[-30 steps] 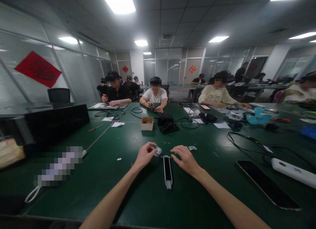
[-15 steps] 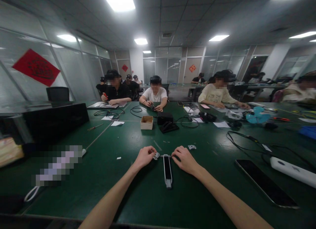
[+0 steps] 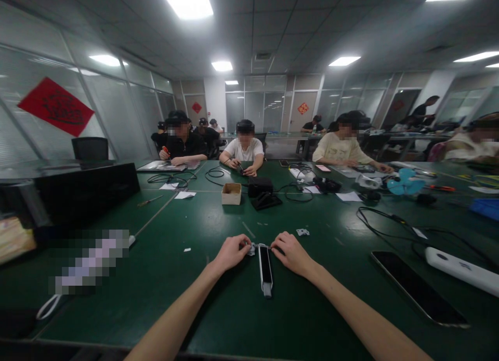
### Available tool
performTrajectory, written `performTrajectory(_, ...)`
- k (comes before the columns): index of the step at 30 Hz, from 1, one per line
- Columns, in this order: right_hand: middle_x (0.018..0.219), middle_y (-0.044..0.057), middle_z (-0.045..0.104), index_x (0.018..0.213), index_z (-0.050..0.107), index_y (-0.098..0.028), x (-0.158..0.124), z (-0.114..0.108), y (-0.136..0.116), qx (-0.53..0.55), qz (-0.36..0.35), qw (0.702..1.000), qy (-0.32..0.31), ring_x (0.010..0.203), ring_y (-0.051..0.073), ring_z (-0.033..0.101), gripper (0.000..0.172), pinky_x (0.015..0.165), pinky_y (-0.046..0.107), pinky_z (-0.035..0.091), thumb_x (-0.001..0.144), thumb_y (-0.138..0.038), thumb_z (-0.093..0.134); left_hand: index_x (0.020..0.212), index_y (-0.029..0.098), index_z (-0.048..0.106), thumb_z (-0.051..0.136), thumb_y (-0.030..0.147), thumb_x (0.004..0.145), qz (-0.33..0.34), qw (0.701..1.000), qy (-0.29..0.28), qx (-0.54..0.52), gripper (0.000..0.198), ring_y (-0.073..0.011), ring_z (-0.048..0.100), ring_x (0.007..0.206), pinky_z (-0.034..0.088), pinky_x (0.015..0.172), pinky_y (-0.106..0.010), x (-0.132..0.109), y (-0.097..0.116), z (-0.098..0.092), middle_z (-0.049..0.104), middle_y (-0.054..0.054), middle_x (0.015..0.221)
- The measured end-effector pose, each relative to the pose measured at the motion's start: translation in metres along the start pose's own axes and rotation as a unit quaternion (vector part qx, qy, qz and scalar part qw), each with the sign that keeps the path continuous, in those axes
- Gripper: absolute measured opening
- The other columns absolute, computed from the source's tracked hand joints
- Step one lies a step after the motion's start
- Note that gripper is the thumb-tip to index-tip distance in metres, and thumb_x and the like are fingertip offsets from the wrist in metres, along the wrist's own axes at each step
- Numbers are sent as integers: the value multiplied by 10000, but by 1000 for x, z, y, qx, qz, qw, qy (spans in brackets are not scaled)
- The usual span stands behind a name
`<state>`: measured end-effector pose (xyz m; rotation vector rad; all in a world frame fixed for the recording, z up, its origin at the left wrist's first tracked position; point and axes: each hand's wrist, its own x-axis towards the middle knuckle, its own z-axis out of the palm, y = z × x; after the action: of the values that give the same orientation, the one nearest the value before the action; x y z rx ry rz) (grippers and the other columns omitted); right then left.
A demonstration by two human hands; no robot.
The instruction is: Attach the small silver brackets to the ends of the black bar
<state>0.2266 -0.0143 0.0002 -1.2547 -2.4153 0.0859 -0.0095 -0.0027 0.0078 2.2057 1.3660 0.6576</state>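
Note:
A slim device (image 3: 265, 267) with a white frame and a dark face lies lengthwise before me, a grey block at its near end. My left hand (image 3: 233, 252) pinches a small light-grey plastic part (image 3: 252, 249) just left of the device's far end. On the other side, my right hand (image 3: 292, 253) has its fingers closed against the device's far right corner; what they grip, if anything, is too small to make out. Beyond that hand, a similar light-grey part (image 3: 303, 232) lies on the green table (image 3: 230, 314).
A small open box (image 3: 231, 195) and a black stand (image 3: 266, 201) are ahead. At right lie a phone (image 3: 419, 288), a white device (image 3: 462, 270) and black cables (image 3: 384, 215). A dark monitor (image 3: 89, 197) is at left. Several people sit across the table.
My left hand has moved slightly right with the small grey part, bringing it closer to the device's far end. My right hand has hardly moved.

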Motion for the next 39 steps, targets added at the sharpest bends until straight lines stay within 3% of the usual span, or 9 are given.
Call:
performTrajectory(6,947,53,603,933,639,-199,0,-4,-1,20,-1,1000,7,873,184,538,151,733,326,460,885,-211,496,950,198,634,503,293,856,56,996,-9,70,188,-184,583,782,429,679,-267,-1,-2,2,629,-32,859)
performTrajectory(17,978,59,612,993,631,-197,3,-6,5,16,-10,1000,10,918,190,539,186,795,353,448,895,-278,495,900,180,613,472,232,894,93,993,10,72,151,-160,554,781,416,711,-262,1,-7,10,560,-35,881)
performTrajectory(23,1040,95,605,1053,612,-173,-4,-20,53,-47,100,992,58,957,224,545,236,824,384,443,875,-257,480,881,167,608,456,245,890,80,994,11,70,171,-161,547,762,420,688,-269,1,-3,9,563,-48,886)
performTrajectory(27,1036,120,599,1022,626,-160,-17,-25,90,-83,168,981,42,940,247,544,222,778,365,449,848,-213,497,901,173,609,456,275,880,68,995,6,76,185,-165,545,770,430,709,-282,1,-4,10,567,-48,904)
performTrajectory(30,1005,117,596,939,637,-166,-20,-25,101,-87,190,978,32,921,244,545,178,753,349,448,861,-226,489,902,175,607,456,288,875,66,995,6,74,191,-166,546,776,434,711,-287,1,-4,10,567,-47,910)
performTrajectory(36,922,102,595,812,598,-168,-15,-26,88,-45,177,981,64,863,233,548,133,740,362,459,842,-247,495,896,177,603,454,292,869,55,996,-1,68,190,-169,547,787,437,704,-287,1,-2,9,564,-44,912)
performTrajectory(39,981,92,600,773,555,-173,-11,-29,71,15,166,981,97,920,220,557,94,794,367,465,814,-238,502,894,178,600,451,288,869,54,996,1,75,186,-171,546,779,436,688,-286,1,0,9,562,-42,895)
